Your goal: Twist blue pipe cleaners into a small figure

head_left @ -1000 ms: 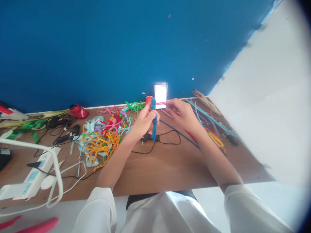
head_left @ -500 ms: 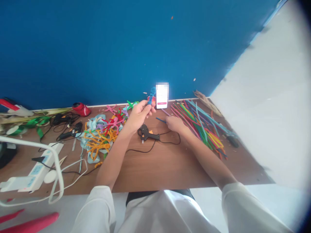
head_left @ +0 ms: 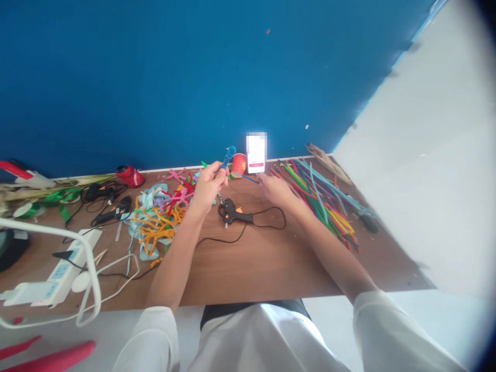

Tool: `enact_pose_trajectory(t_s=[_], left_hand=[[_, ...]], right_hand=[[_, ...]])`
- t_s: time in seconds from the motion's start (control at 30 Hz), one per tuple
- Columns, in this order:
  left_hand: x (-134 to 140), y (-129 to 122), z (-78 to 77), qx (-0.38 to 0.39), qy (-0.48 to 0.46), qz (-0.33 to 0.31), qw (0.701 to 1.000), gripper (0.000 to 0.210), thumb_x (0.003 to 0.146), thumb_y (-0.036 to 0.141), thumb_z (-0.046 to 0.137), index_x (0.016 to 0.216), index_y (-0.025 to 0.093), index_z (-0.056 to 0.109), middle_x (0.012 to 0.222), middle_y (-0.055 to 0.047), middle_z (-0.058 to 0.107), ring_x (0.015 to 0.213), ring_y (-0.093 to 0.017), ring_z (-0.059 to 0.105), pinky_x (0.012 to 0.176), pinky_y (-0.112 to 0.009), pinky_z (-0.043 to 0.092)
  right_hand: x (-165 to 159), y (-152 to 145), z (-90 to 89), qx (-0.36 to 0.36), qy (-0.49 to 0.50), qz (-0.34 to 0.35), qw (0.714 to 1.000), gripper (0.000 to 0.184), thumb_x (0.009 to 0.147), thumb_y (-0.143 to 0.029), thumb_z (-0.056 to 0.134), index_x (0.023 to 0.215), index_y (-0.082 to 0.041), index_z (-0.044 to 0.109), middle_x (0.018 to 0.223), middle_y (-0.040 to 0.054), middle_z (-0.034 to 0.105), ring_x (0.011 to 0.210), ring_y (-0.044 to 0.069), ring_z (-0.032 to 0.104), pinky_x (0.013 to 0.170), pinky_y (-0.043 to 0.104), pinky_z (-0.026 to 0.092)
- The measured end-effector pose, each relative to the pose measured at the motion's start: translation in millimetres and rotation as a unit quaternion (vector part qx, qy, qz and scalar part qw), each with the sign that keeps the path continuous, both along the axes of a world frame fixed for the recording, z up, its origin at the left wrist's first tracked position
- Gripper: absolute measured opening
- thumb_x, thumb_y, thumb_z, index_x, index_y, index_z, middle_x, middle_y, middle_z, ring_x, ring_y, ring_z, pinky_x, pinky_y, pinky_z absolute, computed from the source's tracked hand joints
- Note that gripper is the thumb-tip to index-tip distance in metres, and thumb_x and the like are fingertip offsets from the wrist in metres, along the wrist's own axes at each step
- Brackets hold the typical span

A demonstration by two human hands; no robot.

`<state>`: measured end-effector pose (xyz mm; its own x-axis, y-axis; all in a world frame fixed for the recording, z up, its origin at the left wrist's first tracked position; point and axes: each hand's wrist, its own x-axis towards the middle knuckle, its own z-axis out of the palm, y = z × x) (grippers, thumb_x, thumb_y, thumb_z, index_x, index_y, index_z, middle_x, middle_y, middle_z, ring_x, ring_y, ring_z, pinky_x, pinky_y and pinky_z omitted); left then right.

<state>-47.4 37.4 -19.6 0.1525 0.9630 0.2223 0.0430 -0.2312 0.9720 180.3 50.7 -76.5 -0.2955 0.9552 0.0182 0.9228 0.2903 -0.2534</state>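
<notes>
My left hand [head_left: 208, 190] is closed around a blue fuzzy pipe cleaner figure [head_left: 230, 153], which stands up above the fingers with a rounded top. In my right hand [head_left: 277, 190] a straight blue pipe cleaner [head_left: 250, 179] is pinched, its free end pointing left toward the figure. The two blue pieces are apart. Behind them on the table are a red paper cup [head_left: 239, 164] and a propped phone [head_left: 256, 153] with a lit screen. Below and between my hands lies a black glue gun [head_left: 237, 214] with its cord looped to the right.
Loose coloured pipe cleaners [head_left: 320, 188] spread at the right. To the left are orange, red and pink twisted pieces [head_left: 158, 227] on pale blue ribbon, more glue guns [head_left: 114, 211], a red item [head_left: 130, 175], a power strip [head_left: 73, 266] and a white curved bar [head_left: 87, 248].
My left hand has moved left and tilted the blue figure, uncovering the red cup. My right hand has shifted slightly up and left with the blue pipe cleaner.
</notes>
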Motion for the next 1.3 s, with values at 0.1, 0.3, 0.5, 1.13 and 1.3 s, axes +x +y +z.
enact_pose_trajectory(t_s=[0.1,0.3,0.5,1.13,1.3], left_hand=[[-4,1,2.8,0.012,-0.016,0.011,1.000,0.028,0.087,0.048,0.063,0.085,0.021,0.056,0.060,0.003,0.052,0.046,-0.008,0.037,0.042,-0.022,0.023],[-11,-3,2.2,-0.031,0.016,-0.018,0.999,0.026,0.090,0.043,0.061,0.102,0.019,0.060,0.073,0.000,0.065,0.050,-0.008,0.043,0.043,-0.020,0.026],[-9,-9,-10.0,-0.079,0.023,-0.020,0.996,0.022,0.093,0.036,0.058,0.098,0.014,0.061,0.074,-0.005,0.069,0.053,-0.008,0.048,0.045,-0.019,0.030],[74,-19,8.9,-0.106,-0.059,-0.076,0.990,0.008,0.089,0.028,0.047,0.086,0.021,0.044,0.064,0.006,0.047,0.048,-0.007,0.038,0.048,-0.021,0.026],[72,-20,3.3,-0.054,-0.002,-0.093,0.994,0.011,0.091,0.029,0.050,0.086,0.019,0.052,0.070,0.004,0.050,0.058,-0.009,0.040,0.055,-0.023,0.029]], right_hand=[[-4,1,-4.6,-0.001,0.012,0.017,1.000,0.032,0.095,-0.011,0.041,0.123,-0.018,0.057,0.116,0.0146,0.071,0.103,0.027,0.066,0.075,0.030,0.042],[-13,0,-8.9,0.001,0.030,0.025,0.999,0.040,0.083,-0.005,0.044,0.118,-0.020,0.058,0.114,0.0126,0.071,0.091,0.026,0.067,0.067,0.030,0.039],[-7,4,-6.6,0.042,0.066,-0.001,0.997,0.031,0.097,-0.019,0.040,0.122,-0.019,0.058,0.109,0.0150,0.074,0.094,0.028,0.067,0.072,0.031,0.039],[16,-47,92.6,0.136,0.247,0.062,0.957,0.018,0.093,-0.022,0.051,0.082,-0.019,0.064,0.063,-0.0029,0.055,0.056,0.011,0.041,0.061,0.028,0.027],[17,-49,94.0,0.155,0.233,0.039,0.959,0.021,0.094,-0.023,0.049,0.077,-0.019,0.061,0.066,-0.0008,0.058,0.060,0.011,0.046,0.063,0.028,0.028]])
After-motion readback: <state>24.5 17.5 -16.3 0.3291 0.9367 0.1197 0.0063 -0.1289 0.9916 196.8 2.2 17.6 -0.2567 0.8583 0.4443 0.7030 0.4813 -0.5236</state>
